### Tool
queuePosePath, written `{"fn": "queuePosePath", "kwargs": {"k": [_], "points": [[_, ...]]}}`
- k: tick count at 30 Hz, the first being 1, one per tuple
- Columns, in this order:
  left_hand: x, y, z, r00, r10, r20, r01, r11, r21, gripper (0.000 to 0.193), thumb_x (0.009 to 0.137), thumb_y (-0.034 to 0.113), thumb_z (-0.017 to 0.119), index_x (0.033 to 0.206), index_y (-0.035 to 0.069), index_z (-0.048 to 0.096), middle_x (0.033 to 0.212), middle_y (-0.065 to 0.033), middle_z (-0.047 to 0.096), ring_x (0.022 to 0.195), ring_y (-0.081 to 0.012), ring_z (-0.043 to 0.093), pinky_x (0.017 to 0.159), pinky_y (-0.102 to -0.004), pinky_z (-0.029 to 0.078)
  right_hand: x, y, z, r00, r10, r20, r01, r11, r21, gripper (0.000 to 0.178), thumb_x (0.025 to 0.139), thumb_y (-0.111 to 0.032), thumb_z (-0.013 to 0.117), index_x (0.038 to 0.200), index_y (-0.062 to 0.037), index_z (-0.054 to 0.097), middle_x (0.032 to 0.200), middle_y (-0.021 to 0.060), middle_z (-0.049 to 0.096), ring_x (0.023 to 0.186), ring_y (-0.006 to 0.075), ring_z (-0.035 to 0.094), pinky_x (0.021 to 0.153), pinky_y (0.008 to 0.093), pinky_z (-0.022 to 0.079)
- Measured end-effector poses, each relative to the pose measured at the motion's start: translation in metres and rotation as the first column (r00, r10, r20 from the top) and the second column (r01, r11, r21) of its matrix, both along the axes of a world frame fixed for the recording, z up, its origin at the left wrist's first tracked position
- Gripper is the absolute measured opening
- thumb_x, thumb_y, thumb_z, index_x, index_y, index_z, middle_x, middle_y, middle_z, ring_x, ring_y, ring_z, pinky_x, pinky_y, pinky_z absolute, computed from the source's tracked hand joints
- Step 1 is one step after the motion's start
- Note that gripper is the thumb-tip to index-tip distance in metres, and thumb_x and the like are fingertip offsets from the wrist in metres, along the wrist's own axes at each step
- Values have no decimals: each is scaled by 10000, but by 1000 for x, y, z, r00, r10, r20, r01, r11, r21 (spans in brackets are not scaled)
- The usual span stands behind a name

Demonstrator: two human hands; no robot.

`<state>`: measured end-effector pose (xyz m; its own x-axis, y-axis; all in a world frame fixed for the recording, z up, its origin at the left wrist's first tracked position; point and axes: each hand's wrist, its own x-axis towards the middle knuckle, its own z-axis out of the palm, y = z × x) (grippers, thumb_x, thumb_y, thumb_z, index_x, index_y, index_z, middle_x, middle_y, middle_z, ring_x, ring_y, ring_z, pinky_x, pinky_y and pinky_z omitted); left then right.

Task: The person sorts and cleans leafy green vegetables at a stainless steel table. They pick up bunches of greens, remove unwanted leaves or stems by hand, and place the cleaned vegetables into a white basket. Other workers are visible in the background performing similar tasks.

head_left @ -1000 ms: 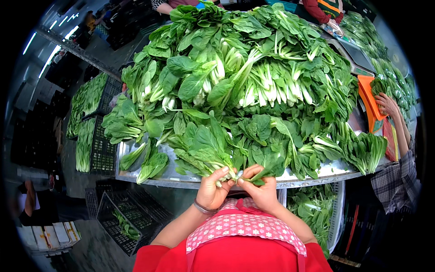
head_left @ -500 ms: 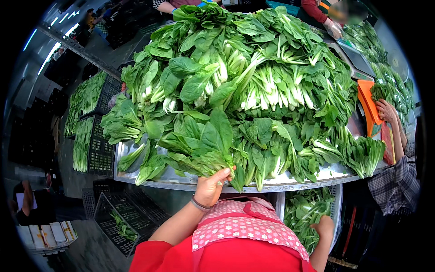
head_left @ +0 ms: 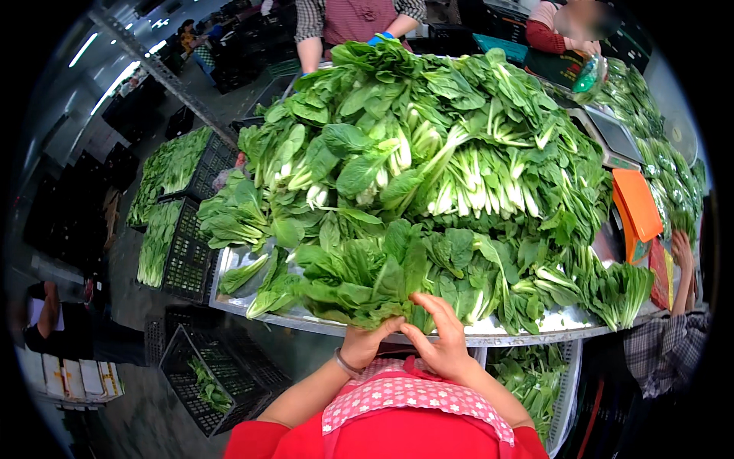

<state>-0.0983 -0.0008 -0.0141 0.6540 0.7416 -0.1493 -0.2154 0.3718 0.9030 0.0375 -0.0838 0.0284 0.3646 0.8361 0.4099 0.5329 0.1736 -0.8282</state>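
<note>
Leafy bunch rests above both hands' grip.

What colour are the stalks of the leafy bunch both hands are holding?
Pale green-white under dark green leaves on the bunch, seen in the head view.

Head-worn fisheye, close above greens

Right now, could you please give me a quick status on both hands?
Left hand and right hand both grip leafy bunch at metal table edge. Big greens pile behind.
</note>
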Motion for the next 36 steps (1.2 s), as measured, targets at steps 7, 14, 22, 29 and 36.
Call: {"fn": "queuePosePath", "kwargs": {"k": [7, 14, 22, 29, 36], "points": [[-31, 7, -4, 977, -86, 193, 155, 912, -379, 359, 765, 5, 595, 1109, 12, 492, 1004, -92, 581, 891, -206, 582, 785, -296, 460, 10, 38, 32, 988, -56, 145, 34, 988, 150, 153, 710, -49, 665, 852, -54, 610, 890, 83, 577, 848, 244, 521, 752, 335, 389], [-49, 8, -4, 967, -196, 164, 248, 879, -407, 391, 734, 34, 620, 1102, -1, 492, 954, -120, 592, 846, -224, 601, 763, -324, 480, 27, 80, 48, 933, 180, 312, -187, 982, -9, 149, 767, -179, 637, 871, -73, 632, 1088, 69, 552, 1148, 285, 408, 932, 407, 271], [-57, 9, -11, 961, -239, 139, 274, 892, -360, 397, 716, 66, 644, 1079, -7, 501, 908, -117, 598, 809, -216, 602, 709, -323, 488, 21, 83, 41, 940, 251, 232, -244, 968, -61, 96, 797, -152, 595, 801, -60, 567, 1026, 79, 546, 1061, 266, 458, 911, 393, 283], [-61, 7, -3, 972, -189, 138, 223, 924, -310, 369, 728, 52, 631, 1071, -4, 509, 871, -107, 596, 785, -204, 588, 682, -306, 469, 34, 84, 41, 830, 1, -557, 154, 961, 231, 175, 915, -134, 450, 821, -17, 540, 882, 64, 556, 803, 123, 525, 746, 263, 419], [-64, 11, -10, 904, 320, -283, -200, 903, 381, 244, 770, 71, 627, 1007, 37, 581, 871, -62, 614, 841, -208, 579, 749, -310, 447, 59, 42, -20, 917, -200, 346, 251, 962, -110, 126, 760, -107, 616, 827, -22, 551, 908, 141, 579, 845, 303, 526, 761, 368, 382]]}}
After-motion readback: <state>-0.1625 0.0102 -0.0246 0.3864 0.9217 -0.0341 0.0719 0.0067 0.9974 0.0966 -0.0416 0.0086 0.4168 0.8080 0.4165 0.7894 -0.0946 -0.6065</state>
